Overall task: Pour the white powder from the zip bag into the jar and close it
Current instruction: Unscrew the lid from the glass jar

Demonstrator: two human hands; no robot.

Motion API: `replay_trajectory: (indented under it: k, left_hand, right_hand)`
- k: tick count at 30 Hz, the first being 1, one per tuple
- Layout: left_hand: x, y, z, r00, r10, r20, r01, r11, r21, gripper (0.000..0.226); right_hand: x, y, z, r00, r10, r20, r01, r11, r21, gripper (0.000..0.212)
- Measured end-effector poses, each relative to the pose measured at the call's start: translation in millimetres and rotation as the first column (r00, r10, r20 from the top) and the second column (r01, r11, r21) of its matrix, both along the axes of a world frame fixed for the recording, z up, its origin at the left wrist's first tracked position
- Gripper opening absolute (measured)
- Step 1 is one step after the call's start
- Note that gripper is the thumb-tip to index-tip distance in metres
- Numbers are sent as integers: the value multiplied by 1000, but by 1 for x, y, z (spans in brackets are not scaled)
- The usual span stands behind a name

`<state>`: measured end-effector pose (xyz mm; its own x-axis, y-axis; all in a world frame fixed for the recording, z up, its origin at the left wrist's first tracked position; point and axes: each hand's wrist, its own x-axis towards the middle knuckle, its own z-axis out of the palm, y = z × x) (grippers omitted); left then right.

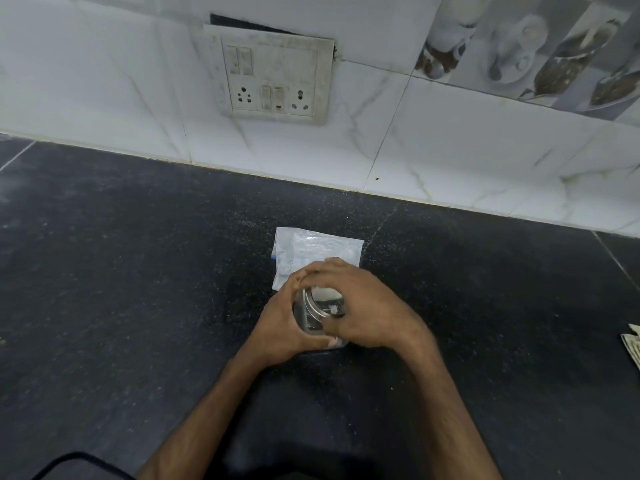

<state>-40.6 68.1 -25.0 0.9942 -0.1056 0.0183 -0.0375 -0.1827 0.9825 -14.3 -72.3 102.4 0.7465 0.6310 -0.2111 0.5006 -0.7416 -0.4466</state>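
1. Both hands are seen meeting at the centre of the dark countertop (pixel 138 271), with bare forearms entering from the lower edge and converging.
2. Left hand (pixel 282 325) is wrapped around the side of the jar (pixel 310 320), fingers curled on its wall, gripping it.
3. Right hand (pixel 363 306) is arched over the top of the jar, fingers closed on the metal lid (pixel 320 303); the lid is seen tilted at the jar's mouth, and whether it is seated cannot be told.
4. A small fleck of white powder (pixel 333 309) is noted on the lid's surface.
5. The zip bag (pixel 311 247) is lying flat on the countertop just behind the hands, partly covered by the fingers; it appears flattened.
6. Folded paper (pixel 632 348) is seen at the right edge, well apart.
7. A switch panel (pixel 273 74) is mounted on the tiled wall (pixel 104 81) beyond.
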Motion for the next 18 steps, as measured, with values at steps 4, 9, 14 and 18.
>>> replay_trajectory:
  k: [4,9,14,18]
  left_hand:
    - [0,0,0,1000,-2,-2,2,1000,11,98]
    - [0,-1,0,1000,8,3,-8,1000,5,103]
    - [0,-1,1,1000,11,-8,-11,1000,4,100]
    - [-1,0,1,1000,13,-1,-13,1000,18,102]
  right_hand:
    - [4,-4,-3,998,-23,-58,20,999,-48,78]
    - [2,-2,-7,1000,14,14,-14,1000,-25,71]
    - [1,-5,-7,997,-72,25,73,995,-66,86]
    - [2,-1,-4,999,6,39,-4,999,-54,66]
